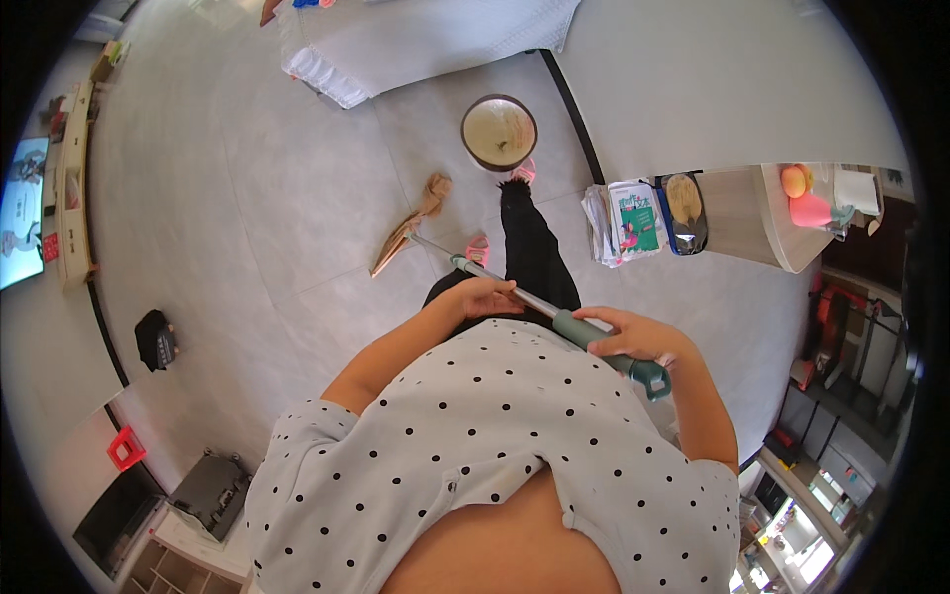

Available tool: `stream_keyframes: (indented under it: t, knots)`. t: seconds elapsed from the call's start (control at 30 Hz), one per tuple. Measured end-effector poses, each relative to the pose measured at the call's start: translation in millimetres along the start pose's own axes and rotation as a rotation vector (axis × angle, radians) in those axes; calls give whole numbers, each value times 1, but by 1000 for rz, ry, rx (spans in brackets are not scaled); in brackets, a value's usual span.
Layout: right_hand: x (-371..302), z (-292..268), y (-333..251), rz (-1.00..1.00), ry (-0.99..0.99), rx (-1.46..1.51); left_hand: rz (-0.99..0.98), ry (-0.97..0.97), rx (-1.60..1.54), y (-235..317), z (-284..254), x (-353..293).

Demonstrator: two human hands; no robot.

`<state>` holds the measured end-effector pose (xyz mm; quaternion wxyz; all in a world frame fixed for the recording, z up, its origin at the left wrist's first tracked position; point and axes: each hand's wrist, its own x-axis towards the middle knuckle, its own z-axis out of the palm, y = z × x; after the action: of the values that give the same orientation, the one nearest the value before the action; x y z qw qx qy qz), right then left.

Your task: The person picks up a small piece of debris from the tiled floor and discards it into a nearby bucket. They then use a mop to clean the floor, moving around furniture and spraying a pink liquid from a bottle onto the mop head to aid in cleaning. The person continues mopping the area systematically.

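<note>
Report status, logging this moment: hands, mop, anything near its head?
Left hand gripping mop mid-shaft; right hand closed on the green grip. Mop head on the floor. Round stool stands just beyond.

The person wears a loose white top (495,436) dotted with small black spots, short-sleeved, with its hem lifted off the belly. Beyond the top run black trousers (529,247), ending in pink slippers (479,247). Both forearms are bare.
</note>
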<state>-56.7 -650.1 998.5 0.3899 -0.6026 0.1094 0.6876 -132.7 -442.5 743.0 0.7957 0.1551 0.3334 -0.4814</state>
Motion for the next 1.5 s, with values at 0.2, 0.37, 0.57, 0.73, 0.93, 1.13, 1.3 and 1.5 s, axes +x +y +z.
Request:
stream_keyframes:
  t: [0.2, 0.37, 0.57, 0.73, 0.93, 1.13, 1.3, 1.5]
  knots:
    - [5, -13, -23, 47, -50, 33, 48, -34, -55, 15, -1, -3]
    - [6, -21, -33, 73, -51, -22, 68, -35, -85, 21, -3, 3]
    - [4, -27, -26, 136, -28, 23, -16, -78, -286, 20, 2, 9]
    - [-18, -55, 9, 144, 36, 96, -63, -23, -209, 4, 20, 59]
    - [-95, -78, 36, 61, 161, 6, -85, 33, -57, -13, 99, 103]
    - [-129, -160, 31, 25, 278, -20, 96, 29, 36, 32, 196, 169]
    - [-136, -229, -45, 4, 360, -129, 302, -18, 41, 111, 248, 201]
    - [-123, -315, -172, 44, 349, -238, 450, -92, -137, 227, 291, 223]
